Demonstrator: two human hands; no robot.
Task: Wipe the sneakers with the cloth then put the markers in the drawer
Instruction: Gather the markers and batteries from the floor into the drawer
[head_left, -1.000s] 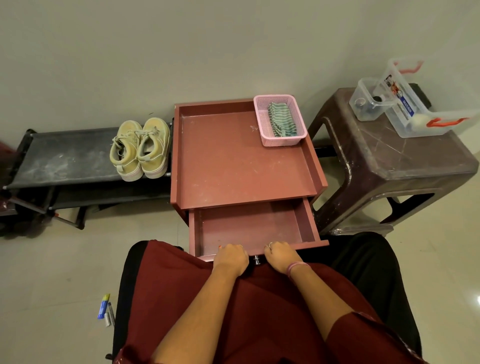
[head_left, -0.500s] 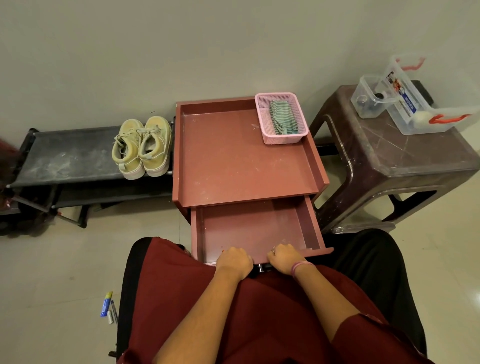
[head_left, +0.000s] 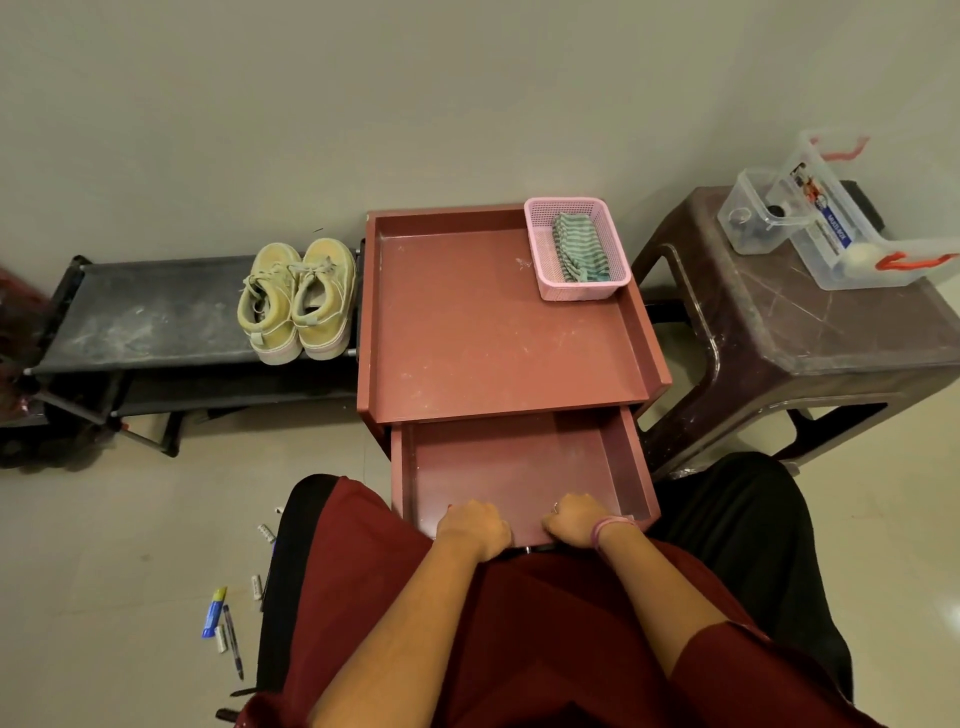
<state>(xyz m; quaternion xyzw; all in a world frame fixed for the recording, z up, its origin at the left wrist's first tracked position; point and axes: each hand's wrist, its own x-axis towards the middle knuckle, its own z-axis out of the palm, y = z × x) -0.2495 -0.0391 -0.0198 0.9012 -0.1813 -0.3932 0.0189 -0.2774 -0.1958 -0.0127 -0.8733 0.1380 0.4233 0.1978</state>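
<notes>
Both hands, left (head_left: 474, 529) and right (head_left: 577, 525), curl their grip over the open drawer's (head_left: 519, 462) front edge. Markers (head_left: 221, 621) lie on the floor; cloth (head_left: 577, 249) sits in the basket (head_left: 540, 260).

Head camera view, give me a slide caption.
Both hands grip the open drawer; markers lie on the floor.

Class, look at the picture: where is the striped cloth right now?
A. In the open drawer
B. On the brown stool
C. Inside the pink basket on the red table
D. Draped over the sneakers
C: the striped cloth lies in the pink basket at the back right corner of the red table.
</notes>
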